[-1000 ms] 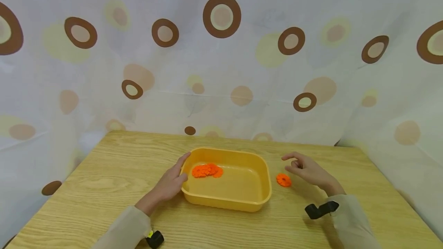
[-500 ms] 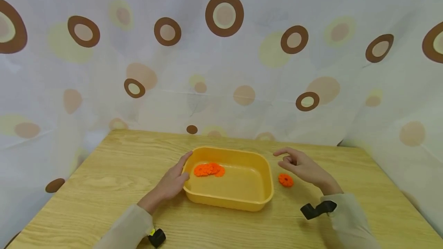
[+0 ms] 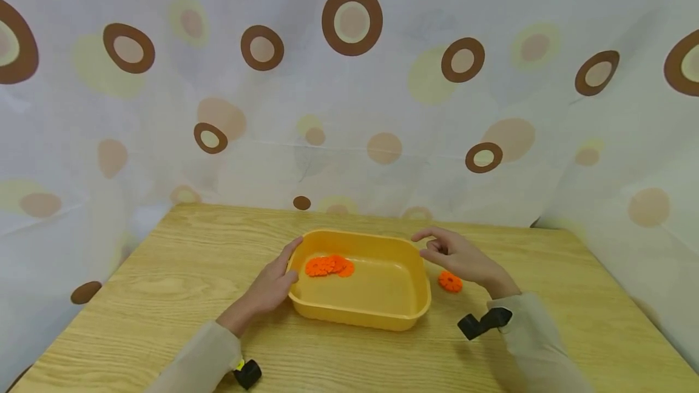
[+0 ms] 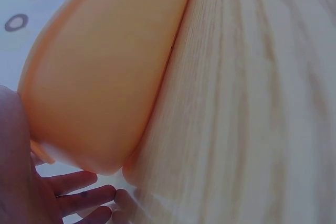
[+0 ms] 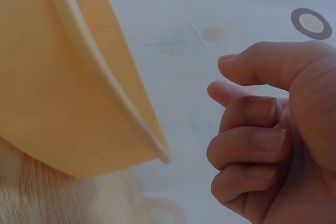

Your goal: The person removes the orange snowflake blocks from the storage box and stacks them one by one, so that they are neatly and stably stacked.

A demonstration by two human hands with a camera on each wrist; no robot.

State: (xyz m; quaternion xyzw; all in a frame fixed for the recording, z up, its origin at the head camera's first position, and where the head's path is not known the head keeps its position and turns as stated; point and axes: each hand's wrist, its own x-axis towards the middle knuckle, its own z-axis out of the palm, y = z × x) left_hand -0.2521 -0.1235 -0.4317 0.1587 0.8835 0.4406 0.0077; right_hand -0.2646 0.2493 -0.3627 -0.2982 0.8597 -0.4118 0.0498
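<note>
A yellow plastic tub (image 3: 377,296) stands on the table, with several orange flower-shaped discs (image 3: 329,266) lying overlapped on its left side. My left hand (image 3: 270,281) holds the tub's left end, thumb over the rim and the other fingers outside, below the rim in the left wrist view. Over the tub's far right corner is my right hand (image 3: 459,258), holding nothing. In the right wrist view its thumb and index finger are parted while the other fingers (image 5: 247,145) curl toward the palm. One more orange flower-shaped disc (image 3: 450,282) lies right of the tub, below that hand.
The wooden table (image 3: 164,272) extends around the tub. A pale cloth (image 3: 349,108) with brown and yellow circles hangs behind and at both sides. Each sleeved wrist carries a black camera mount, such as the right one (image 3: 484,322).
My right hand has moved left, from beyond the loose orange disc to the tub's far right corner, still holding nothing. My left hand keeps its hold on the tub, and the discs lie as before.
</note>
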